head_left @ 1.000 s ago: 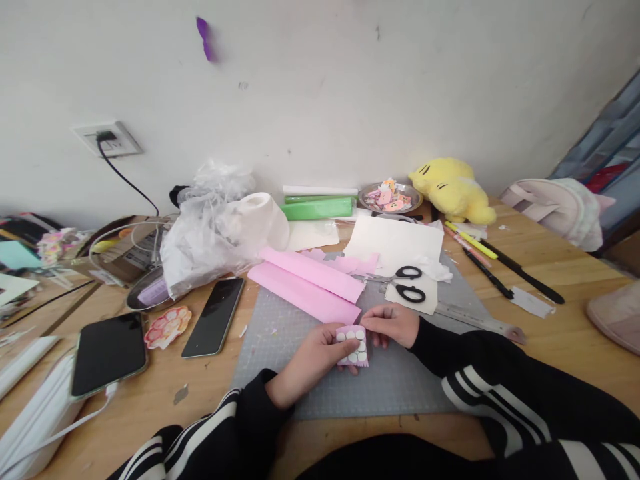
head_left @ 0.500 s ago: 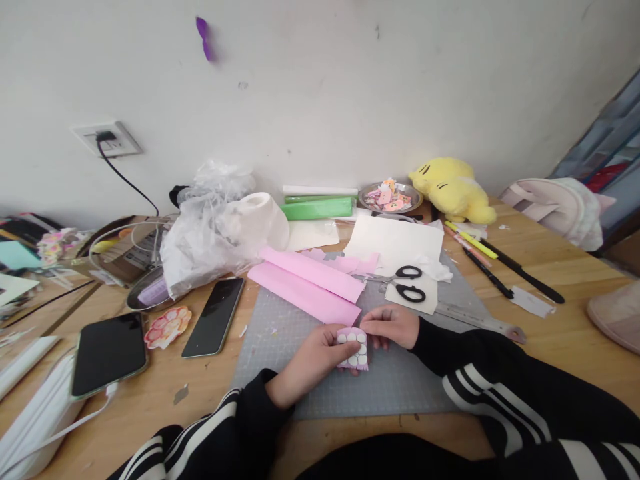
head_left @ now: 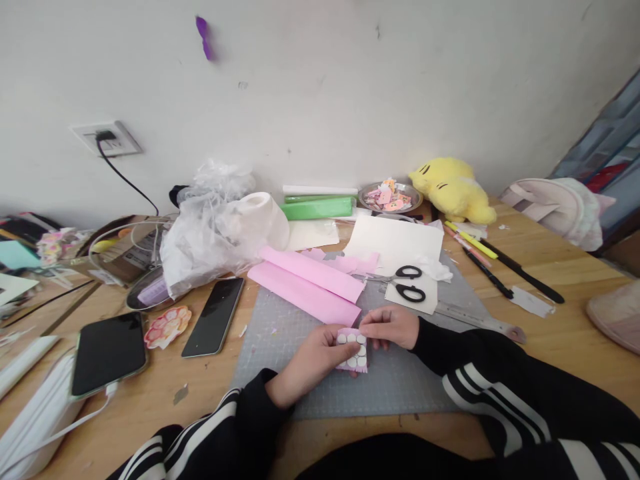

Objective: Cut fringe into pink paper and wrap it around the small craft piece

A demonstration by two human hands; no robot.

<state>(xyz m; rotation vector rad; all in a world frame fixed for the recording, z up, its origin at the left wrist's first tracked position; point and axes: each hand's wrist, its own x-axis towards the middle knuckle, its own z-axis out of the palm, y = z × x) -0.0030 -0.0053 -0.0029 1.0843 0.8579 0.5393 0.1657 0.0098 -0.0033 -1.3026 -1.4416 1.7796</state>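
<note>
Over the grey cutting mat, my left hand grips a small pink paper piece with several white round dots. My right hand pinches the top right corner of that same piece, fingers curled together. Both sleeves are black with white stripes. Just beyond the hands lie folded pink paper sheets and black-handled scissors resting on white paper.
Two phones lie left of the mat by a flower-shaped sticker. A plastic bag with a paper roll, green rolls, a dish of scraps, a yellow plush, pens and a ruler surround the mat.
The hands and the dotted pink piece stay almost in place; my right fingers shift slightly along the piece's top edge.
</note>
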